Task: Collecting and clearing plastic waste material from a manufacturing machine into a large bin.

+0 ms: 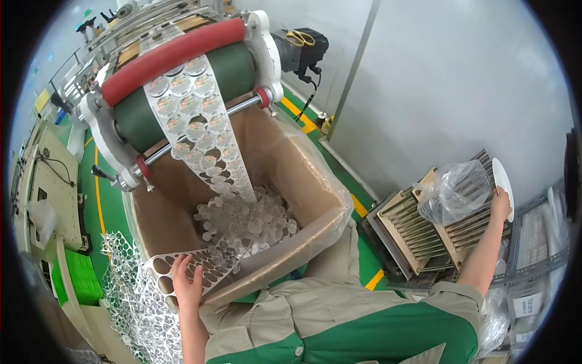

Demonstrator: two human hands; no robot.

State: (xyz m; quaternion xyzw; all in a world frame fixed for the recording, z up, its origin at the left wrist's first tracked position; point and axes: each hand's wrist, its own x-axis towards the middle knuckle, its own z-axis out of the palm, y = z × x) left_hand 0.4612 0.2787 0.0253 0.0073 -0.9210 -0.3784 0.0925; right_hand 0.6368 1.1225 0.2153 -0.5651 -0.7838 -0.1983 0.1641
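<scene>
Two hands work far apart here. The left hand (187, 280), at the lower left of the frame, lies flat on the punched web (200, 270) where it crosses the near rim of the cardboard box (303, 200), fingers spread and pressing down rather than clamped on anything. The right hand (501, 203), at the far right of the frame, reaches out to a white disc (503, 182) held on edge; its fingers appear closed on the disc's lower rim, though the grip is small and partly hidden.

The printed strip (200, 130) runs down from the roller (182, 67), upper left of centre, into the plastic-lined box, where loose round lids (248, 221) pile up in the middle. Waste web full of holes (139, 303) spills over the box's near left corner toward the lower left.

Risks, as I judge them: with the head and the right arm turned to the right, the left hand minds the web unwatched, so the thin perforated sheet could tear or snag under uneven pressure, or drag the fingers with it if the roller is feeding. The disc, pinched only at its rim, could slip and drop among the slotted racks (424, 230) and the clear plastic bag (454, 191) below it.

The left forearm rises straight up from the lower edge, wrist level. The right arm extends fully outward and upward, elbow nearly straight, wrist bent up.
</scene>
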